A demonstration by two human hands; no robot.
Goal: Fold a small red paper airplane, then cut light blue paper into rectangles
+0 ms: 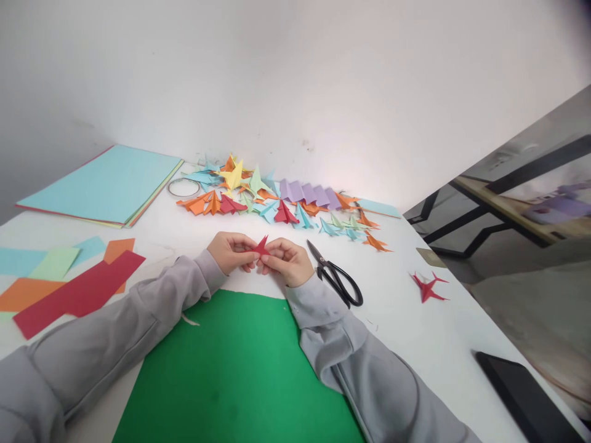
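Extends left forearm (124, 320) and right forearm (392, 387) forward and inward, holds left hand (233, 252) and right hand (290, 261) close together with curled fingers (282, 247) and pinching thumbs (273, 263).

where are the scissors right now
In the head view, the black-handled scissors lie on the white table, just to the right of the right hand.

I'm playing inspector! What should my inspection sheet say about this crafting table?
Surface: white table, with a flat green sheet on it.
Job's things: small folded red paper shape, held up with points showing.
Clutter: many-coloured folded paper shapes at the back, flat coloured paper strips at left, black-handled scissors, black flat rectangular device.
Grips: left grip and right grip, both bare hands, pinch the red shape.
Cables: nothing seen.
Surroundings: pale wall behind.
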